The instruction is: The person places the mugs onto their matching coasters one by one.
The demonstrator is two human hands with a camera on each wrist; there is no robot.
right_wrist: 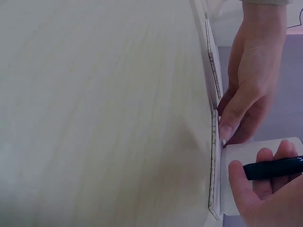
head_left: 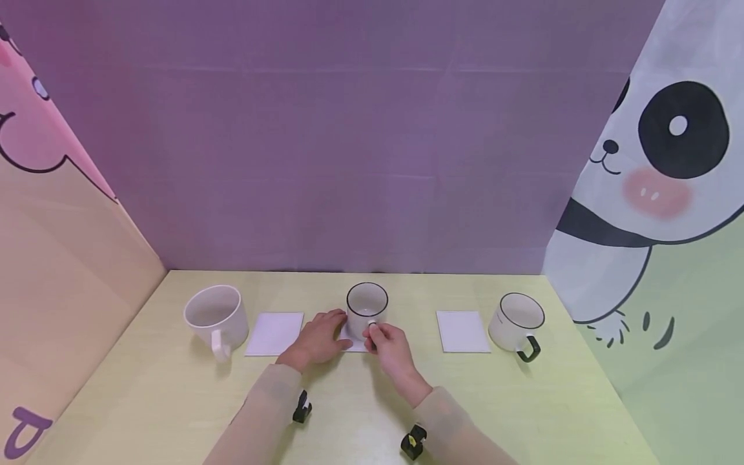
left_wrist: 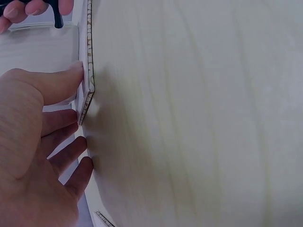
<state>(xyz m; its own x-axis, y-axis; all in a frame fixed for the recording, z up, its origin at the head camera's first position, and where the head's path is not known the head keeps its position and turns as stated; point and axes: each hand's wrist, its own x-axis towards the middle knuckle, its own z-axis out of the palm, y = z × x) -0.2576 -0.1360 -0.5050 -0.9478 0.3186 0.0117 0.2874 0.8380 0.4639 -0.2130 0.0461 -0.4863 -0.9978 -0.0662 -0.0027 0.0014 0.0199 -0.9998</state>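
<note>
The middle mug (head_left: 367, 301), white with a dark rim, stands upright on a square white coaster (head_left: 357, 347). My right hand (head_left: 395, 355) grips its dark handle (right_wrist: 272, 169), thumb on one side and fingers curled on the other. Beside the same mug, my left hand (head_left: 318, 340) rests at the coaster's left side with its fingers spread. In the left wrist view the left thumb (left_wrist: 64, 85) lies on the coaster near its edge, and the other fingers reach past its corner.
A plain white mug (head_left: 217, 316) stands at the left near a square white coaster (head_left: 274, 334). At the right, another coaster (head_left: 463, 332) lies beside a dark-rimmed mug (head_left: 516, 321) with a black handle. A purple backdrop (head_left: 360, 142) rises behind the pale wooden table (head_left: 558, 400).
</note>
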